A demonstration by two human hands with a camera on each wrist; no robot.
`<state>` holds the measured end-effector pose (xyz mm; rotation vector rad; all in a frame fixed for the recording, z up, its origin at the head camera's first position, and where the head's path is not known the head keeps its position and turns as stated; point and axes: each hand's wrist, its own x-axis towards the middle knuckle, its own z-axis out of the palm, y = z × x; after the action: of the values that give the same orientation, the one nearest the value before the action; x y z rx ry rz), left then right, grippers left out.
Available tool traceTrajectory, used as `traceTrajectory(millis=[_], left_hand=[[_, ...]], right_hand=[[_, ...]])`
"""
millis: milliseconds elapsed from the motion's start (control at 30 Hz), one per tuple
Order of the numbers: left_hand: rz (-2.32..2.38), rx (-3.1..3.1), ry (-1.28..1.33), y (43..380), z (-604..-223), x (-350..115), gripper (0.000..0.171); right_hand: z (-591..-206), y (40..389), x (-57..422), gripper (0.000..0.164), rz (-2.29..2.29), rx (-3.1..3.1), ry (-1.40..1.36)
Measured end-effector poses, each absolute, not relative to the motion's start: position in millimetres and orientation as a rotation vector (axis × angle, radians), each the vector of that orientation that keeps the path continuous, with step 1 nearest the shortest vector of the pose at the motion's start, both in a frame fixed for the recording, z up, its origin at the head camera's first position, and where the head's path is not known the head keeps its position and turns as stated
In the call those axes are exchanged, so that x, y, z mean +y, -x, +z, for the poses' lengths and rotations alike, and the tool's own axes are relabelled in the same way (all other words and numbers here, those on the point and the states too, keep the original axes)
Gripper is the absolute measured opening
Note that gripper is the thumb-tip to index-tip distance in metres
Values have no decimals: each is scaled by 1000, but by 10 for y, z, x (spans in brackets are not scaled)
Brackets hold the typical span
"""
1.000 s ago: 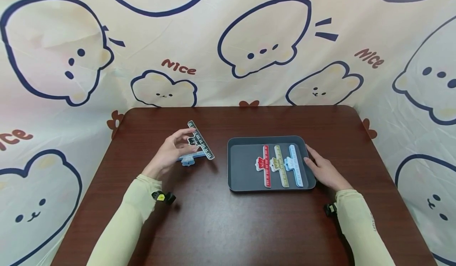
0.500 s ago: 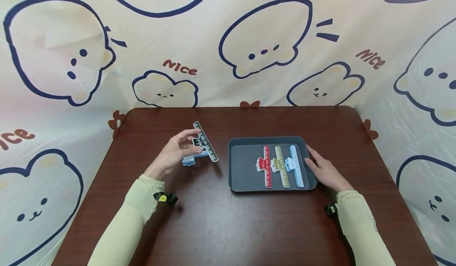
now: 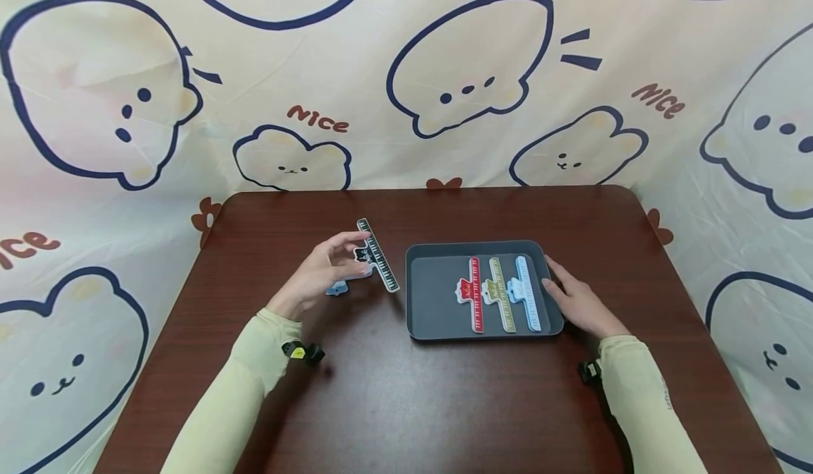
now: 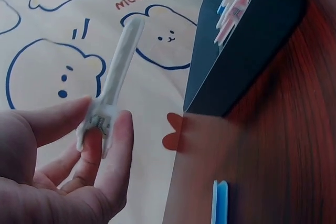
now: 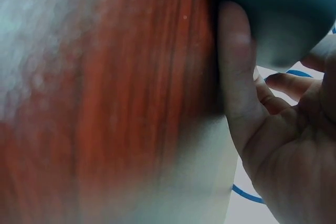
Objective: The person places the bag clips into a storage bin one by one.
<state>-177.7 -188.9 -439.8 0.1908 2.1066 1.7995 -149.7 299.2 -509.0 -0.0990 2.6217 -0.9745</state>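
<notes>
Left of the tray's left edge, head view: black clip (image 3: 379, 256) with white marks, raised over the table (image 3: 413, 403), its bar tilted so that the far end leans toward the table's left edge.
Left hand, head view: left hand (image 3: 320, 271) pinches the black clip between thumb and fingers at the handle side.
Lower clip, head view: loose blue clip (image 3: 337, 288) below the left hand, mostly hidden.
Tray, head view: gray tray (image 3: 435, 312), near edge roughly parallel to the table's far edge; red clip (image 3: 476, 295), green clip (image 3: 502, 295) and light-blue clip (image 3: 526, 294) lie side by side from near its middle toward its right edge.
Right hand, head view: right hand (image 3: 581, 306) touches the tray's right edge, fingers relaxed.
Black clip, left wrist view: seen edge-on, pale side and spring showing; fingertips close on the handle, tray well apart.
Loose blue clip, left wrist view: on the table, bar partly visible.
Right hand, right wrist view: thumb extended along the tray's outer wall; other fingers partly hidden.
</notes>
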Motion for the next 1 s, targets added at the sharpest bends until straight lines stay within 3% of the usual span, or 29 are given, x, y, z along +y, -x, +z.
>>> traceTrajectory(millis=[1000], left_hand=[[1384,2303,-412,1725,-4476,-1049,58]], right_hand=[[-5111,1491,2998,71,-974,2620,77]])
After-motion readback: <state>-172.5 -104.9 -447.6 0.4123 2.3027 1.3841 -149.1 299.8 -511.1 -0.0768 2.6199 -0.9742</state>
